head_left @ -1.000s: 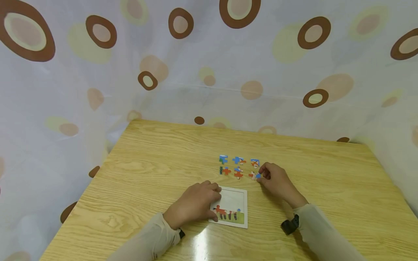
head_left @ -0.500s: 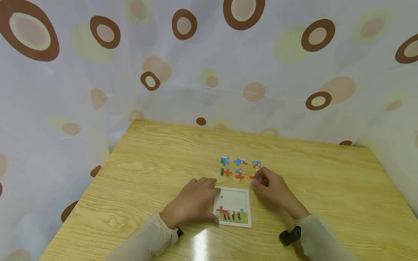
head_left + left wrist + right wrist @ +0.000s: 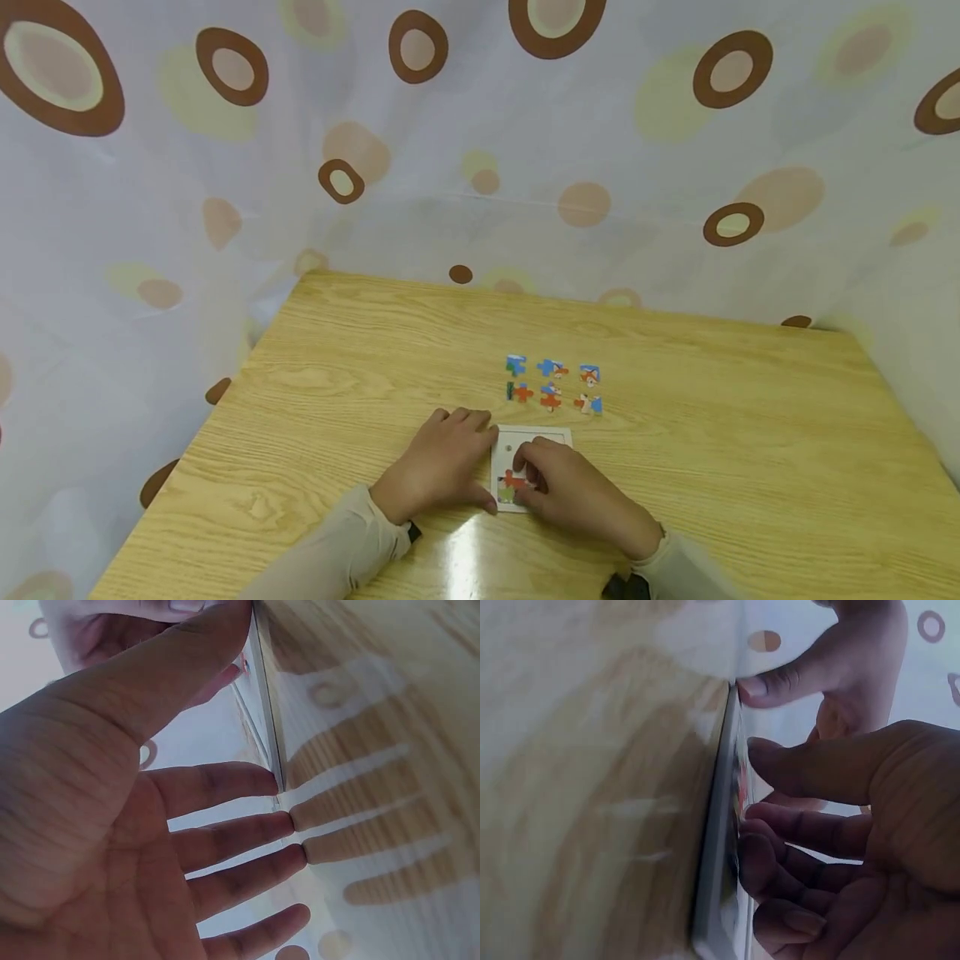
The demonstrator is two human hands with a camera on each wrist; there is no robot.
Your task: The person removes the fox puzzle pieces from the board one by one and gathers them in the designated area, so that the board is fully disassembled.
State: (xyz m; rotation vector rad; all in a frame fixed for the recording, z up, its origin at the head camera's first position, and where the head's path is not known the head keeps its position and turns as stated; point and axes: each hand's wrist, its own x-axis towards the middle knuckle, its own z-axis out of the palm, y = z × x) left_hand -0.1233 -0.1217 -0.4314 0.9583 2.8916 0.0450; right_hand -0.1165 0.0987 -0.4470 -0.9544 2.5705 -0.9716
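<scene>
A small white puzzle tray (image 3: 540,430) lies on the table, with joined pieces of an orange animal on green (image 3: 513,482) along its near side. My left hand (image 3: 442,458) spans the tray's left edge. In the left wrist view its thumb reaches one corner and the index fingertip touches farther along, the fingers straight. Over the tray's right part is my right hand (image 3: 573,492), fingers loosely bent and touching the fitted pieces. In the right wrist view, the thumb (image 3: 810,765) and fingertips meet the tray's face; I see no loose piece between them. The right hand hides much of the picture.
Beyond the tray, loose jigsaw pieces lie in two rows, among them a blue corner piece (image 3: 515,364), a fox-face piece (image 3: 590,375) and a white-and-blue piece (image 3: 589,404). The wooden table (image 3: 375,350) meets a dotted curtain (image 3: 420,225) behind.
My right hand has left the near-right loose piece, which still lies on the table, and moved left and nearer onto the tray. The left hand keeps to the tray's edge.
</scene>
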